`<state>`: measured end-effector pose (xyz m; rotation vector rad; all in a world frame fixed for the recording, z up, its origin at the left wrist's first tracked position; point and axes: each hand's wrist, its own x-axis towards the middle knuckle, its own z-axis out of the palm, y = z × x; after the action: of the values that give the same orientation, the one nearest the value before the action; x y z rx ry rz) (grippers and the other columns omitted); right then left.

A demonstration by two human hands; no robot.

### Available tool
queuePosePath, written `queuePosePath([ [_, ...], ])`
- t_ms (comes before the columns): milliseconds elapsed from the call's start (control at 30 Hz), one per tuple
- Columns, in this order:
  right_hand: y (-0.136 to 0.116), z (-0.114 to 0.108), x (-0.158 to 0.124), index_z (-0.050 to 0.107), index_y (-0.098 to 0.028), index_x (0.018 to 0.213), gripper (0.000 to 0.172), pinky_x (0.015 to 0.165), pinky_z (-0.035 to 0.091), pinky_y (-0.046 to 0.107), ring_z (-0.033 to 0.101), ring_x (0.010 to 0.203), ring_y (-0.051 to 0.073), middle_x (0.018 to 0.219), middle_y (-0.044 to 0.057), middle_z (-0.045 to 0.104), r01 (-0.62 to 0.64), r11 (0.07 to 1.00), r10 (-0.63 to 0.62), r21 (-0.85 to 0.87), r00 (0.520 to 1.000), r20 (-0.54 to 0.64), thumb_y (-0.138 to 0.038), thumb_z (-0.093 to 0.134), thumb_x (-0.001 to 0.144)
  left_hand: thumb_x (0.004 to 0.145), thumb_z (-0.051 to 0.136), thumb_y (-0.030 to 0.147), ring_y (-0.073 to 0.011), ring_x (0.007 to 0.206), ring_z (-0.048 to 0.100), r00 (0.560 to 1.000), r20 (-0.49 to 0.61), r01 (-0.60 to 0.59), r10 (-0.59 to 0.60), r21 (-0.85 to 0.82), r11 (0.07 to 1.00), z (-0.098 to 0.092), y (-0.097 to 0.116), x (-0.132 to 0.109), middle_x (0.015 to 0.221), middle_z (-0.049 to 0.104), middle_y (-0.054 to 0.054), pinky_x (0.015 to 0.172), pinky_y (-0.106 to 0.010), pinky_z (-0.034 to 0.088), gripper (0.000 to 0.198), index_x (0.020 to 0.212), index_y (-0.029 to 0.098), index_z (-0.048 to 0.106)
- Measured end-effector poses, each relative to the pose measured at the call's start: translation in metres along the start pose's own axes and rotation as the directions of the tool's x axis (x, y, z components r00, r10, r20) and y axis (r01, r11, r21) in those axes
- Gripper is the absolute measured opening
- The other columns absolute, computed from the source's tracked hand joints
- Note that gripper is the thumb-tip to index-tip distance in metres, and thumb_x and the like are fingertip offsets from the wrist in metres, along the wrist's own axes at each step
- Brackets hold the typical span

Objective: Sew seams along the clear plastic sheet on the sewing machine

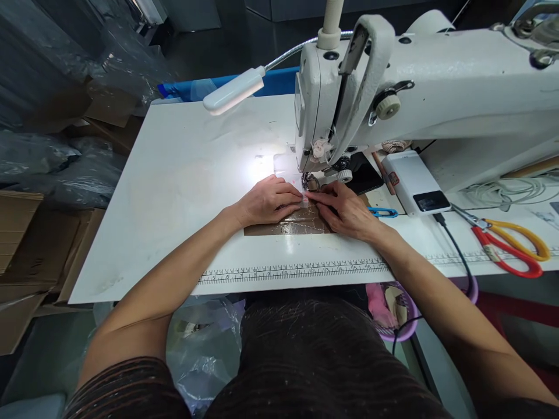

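My left hand lies on the sewing bed, left of the needle, its fingers pressed together and tips at a small white-and-pink piece. From the right, my right hand meets the same piece with thumb and index finger. The piece is tiny, partly covered by the fingertips, and its kind cannot be made out. Just beyond it are the presser foot and needle of a white sewing machine. A shiny brown sheet lies flat beneath both hands.
Right of the hands are a blue thread snipper, a dark phone, a white power bank with a cable, and orange-and-red scissors. A lamp reaches over the white table. A printed ruler edges the front.
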<state>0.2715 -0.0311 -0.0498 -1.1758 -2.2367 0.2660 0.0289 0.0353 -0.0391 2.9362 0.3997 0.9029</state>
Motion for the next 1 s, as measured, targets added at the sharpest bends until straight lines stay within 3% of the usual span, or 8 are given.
queuePosePath([
  [100, 0.001, 0.001, 0.0, 0.074, -0.024, 0.123, 0.037, 0.082, 0.053, 0.043, 0.058, 0.093, 0.027, 0.102, 0.013, 0.059, 0.032, 0.999, -0.031, -0.043, 0.999, 0.013, -0.022, 0.049, 0.097, 0.097, 0.061, 0.025, -0.0169, 0.079, 0.07, 1.0, -0.013, 0.008, -0.008, 0.016, 1.0, 0.001, -0.001, -0.001, 0.093, 0.077, -0.004, 0.07, -0.034, 0.053, 0.013, 0.095, 0.019, 0.073],
  [267, 0.001, -0.002, -0.001, 0.075, -0.02, 0.119, 0.037, 0.081, 0.055, 0.039, 0.06, 0.091, 0.024, 0.101, 0.012, 0.06, 0.02, 0.999, -0.02, 0.031, 1.0, -0.022, -0.015, 0.049, 0.094, 0.098, 0.062, 0.026, -0.0159, 0.076, 0.068, 0.998, -0.063, 0.02, -0.021, -0.017, 1.0, 0.004, -0.003, -0.001, 0.09, 0.075, -0.004, 0.069, -0.034, 0.054, 0.014, 0.09, 0.02, 0.072],
  [433, -0.005, 0.003, 0.0, 0.069, -0.018, 0.129, 0.039, 0.087, 0.054, 0.045, 0.058, 0.098, 0.027, 0.109, 0.014, 0.058, 0.063, 0.998, -0.062, -0.018, 0.998, 0.021, -0.018, 0.049, 0.095, 0.1, 0.058, 0.023, -0.0153, 0.083, 0.07, 0.963, -0.161, 0.183, -0.218, -0.204, 0.962, 0.005, -0.002, 0.002, 0.09, 0.073, -0.006, 0.073, -0.03, 0.058, 0.016, 0.091, 0.015, 0.069],
  [567, -0.007, 0.007, 0.002, 0.067, -0.017, 0.131, 0.041, 0.083, 0.052, 0.048, 0.053, 0.096, 0.029, 0.107, 0.016, 0.056, 0.085, 0.99, -0.077, -0.109, 0.995, 0.07, -0.02, 0.049, 0.095, 0.101, 0.055, 0.022, -0.0147, 0.082, 0.07, 0.94, -0.157, 0.257, -0.304, -0.265, 0.929, 0.002, 0.003, 0.005, 0.089, 0.072, -0.007, 0.072, -0.029, 0.058, 0.017, 0.092, 0.014, 0.067],
  [800, -0.011, 0.004, -0.004, 0.072, -0.022, 0.123, 0.036, 0.09, 0.048, 0.048, 0.051, 0.105, 0.029, 0.111, 0.015, 0.056, 0.095, 0.995, -0.093, -0.019, 0.993, 0.073, -0.019, 0.049, 0.095, 0.099, 0.056, 0.019, -0.0161, 0.088, 0.07, 0.982, -0.058, 0.158, -0.178, -0.252, 0.955, 0.005, 0.003, 0.002, 0.093, 0.073, -0.007, 0.079, -0.032, 0.06, 0.015, 0.092, 0.016, 0.069],
  [1000, -0.008, -0.008, 0.001, 0.077, -0.026, 0.113, 0.032, 0.095, 0.049, 0.047, 0.057, 0.108, 0.028, 0.113, 0.013, 0.06, 0.062, 0.996, -0.07, 0.069, 0.99, 0.124, -0.023, 0.052, 0.094, 0.099, 0.056, 0.023, -0.0172, 0.079, 0.069, 0.997, 0.059, 0.043, -0.042, -0.014, 0.999, 0.003, 0.0, 0.0, 0.097, 0.076, -0.005, 0.07, -0.034, 0.053, 0.015, 0.094, 0.019, 0.07],
])
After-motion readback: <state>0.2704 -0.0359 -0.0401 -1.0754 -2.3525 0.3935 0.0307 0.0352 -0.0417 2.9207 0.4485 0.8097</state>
